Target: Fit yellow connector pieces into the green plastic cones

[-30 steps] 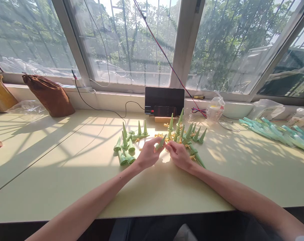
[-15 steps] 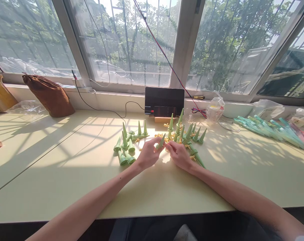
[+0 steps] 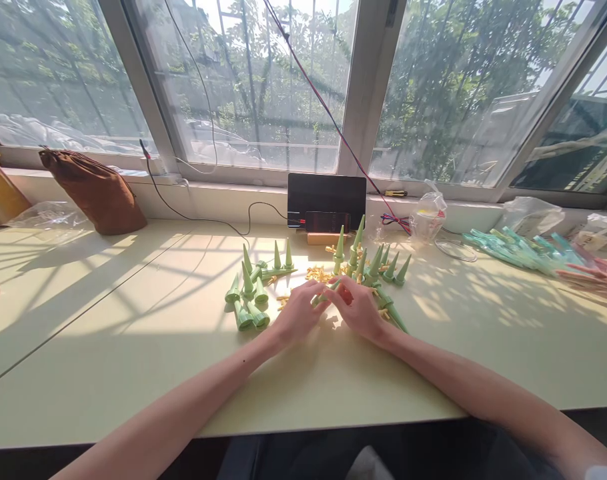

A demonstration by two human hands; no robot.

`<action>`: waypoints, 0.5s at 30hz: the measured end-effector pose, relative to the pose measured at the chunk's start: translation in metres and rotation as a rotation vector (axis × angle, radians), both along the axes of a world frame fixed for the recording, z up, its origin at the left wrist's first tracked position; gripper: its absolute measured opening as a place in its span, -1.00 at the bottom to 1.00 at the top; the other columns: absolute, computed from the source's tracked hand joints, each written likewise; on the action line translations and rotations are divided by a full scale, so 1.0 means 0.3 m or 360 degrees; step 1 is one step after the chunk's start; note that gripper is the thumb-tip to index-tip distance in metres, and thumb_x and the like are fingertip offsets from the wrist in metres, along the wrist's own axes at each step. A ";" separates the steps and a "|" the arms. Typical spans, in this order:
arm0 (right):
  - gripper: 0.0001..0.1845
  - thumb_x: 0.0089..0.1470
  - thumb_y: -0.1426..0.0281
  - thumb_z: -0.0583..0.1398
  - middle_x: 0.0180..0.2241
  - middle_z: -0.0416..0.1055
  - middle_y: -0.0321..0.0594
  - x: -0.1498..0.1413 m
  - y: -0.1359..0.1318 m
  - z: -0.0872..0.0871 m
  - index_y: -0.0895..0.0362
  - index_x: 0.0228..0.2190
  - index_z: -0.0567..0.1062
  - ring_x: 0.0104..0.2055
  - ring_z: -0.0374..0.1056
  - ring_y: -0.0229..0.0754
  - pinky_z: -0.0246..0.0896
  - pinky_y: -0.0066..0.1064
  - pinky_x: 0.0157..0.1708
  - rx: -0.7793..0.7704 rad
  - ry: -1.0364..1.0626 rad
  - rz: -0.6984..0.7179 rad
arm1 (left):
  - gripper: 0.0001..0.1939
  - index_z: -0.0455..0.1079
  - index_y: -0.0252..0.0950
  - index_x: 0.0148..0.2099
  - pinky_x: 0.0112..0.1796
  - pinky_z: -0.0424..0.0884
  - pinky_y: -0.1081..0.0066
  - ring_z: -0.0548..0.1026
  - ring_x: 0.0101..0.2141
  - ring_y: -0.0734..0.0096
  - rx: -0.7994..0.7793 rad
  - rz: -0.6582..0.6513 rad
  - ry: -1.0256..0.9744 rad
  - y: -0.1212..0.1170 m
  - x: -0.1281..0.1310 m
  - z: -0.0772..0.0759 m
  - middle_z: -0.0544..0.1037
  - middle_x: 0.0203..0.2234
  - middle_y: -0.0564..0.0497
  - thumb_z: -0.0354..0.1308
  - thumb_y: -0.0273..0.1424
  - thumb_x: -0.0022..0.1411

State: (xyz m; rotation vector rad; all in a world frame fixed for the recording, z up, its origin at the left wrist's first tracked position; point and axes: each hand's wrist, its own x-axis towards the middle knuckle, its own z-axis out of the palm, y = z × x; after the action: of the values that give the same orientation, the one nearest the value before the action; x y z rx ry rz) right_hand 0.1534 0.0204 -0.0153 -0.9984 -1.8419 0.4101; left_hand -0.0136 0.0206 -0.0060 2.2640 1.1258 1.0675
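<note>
My left hand (image 3: 301, 310) is closed around a green plastic cone-shaped spike (image 3: 319, 301), which lies tilted between the two hands. My right hand (image 3: 358, 308) meets it there, its fingers pinched together by the spike and against the left fingers. Whatever those right fingertips grip is hidden. Beyond the hands lies a pile of small yellow plastic pieces (image 3: 317, 273). Several more green spikes (image 3: 247, 283) stand or lie to the left, and another group of green spikes (image 3: 374, 267) is at the right, some with yellow pieces on them.
A black tablet (image 3: 326, 190) and a phone (image 3: 327, 221) on a wooden stand (image 3: 328, 239) are at the back. A brown bag (image 3: 96, 193) stands at left. Teal packets (image 3: 518, 252) lie at right, with another person's hand (image 3: 601, 275) over them. Cables run along the windowsill.
The spike in my left hand has tipped lower, towards the right. My right hand has closed in on it, fingers now overlapping the left ones. Another person's hand reaches further in at right.
</note>
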 end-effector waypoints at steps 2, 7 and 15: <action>-0.73 0.20 0.18 0.11 -0.62 0.29 -0.39 0.001 0.001 -0.003 0.13 -0.27 0.43 -0.60 0.20 -0.32 0.11 -0.50 -0.52 -0.0002 -0.0023 0.0029 | -0.86 0.47 -0.24 -0.26 -0.41 0.37 0.44 0.41 -0.41 0.43 -0.0015 -0.0023 0.0050 -0.007 0.007 -0.003 0.47 -0.37 0.01 0.08 -0.38 0.26; -0.73 0.24 0.22 0.07 -0.62 0.29 -0.37 0.002 0.003 -0.006 0.14 -0.34 0.43 -0.60 0.18 -0.32 0.09 -0.51 -0.53 0.0079 -0.0053 -0.0005 | -0.84 0.50 -0.20 -0.19 -0.41 0.34 0.44 0.42 -0.42 0.42 -0.0014 -0.0006 0.0140 -0.022 0.015 0.017 0.47 -0.38 0.02 0.09 -0.39 0.26; -0.69 0.26 0.29 0.02 -0.63 0.18 -0.40 0.004 0.002 0.016 0.13 -0.50 0.32 -0.61 0.06 -0.36 -0.01 -0.50 -0.55 0.0163 -0.0063 -0.0217 | -0.81 0.47 -0.26 -0.14 -0.39 0.38 0.37 0.45 -0.43 0.38 0.0039 0.0139 0.0173 -0.013 0.000 0.011 0.51 -0.25 -0.05 0.14 -0.33 0.22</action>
State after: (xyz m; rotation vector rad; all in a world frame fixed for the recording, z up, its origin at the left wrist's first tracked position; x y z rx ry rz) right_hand 0.1546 0.0210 -0.0104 -1.0609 -1.7983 0.2133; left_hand -0.0136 0.0166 -0.0027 2.3358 1.2725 1.0066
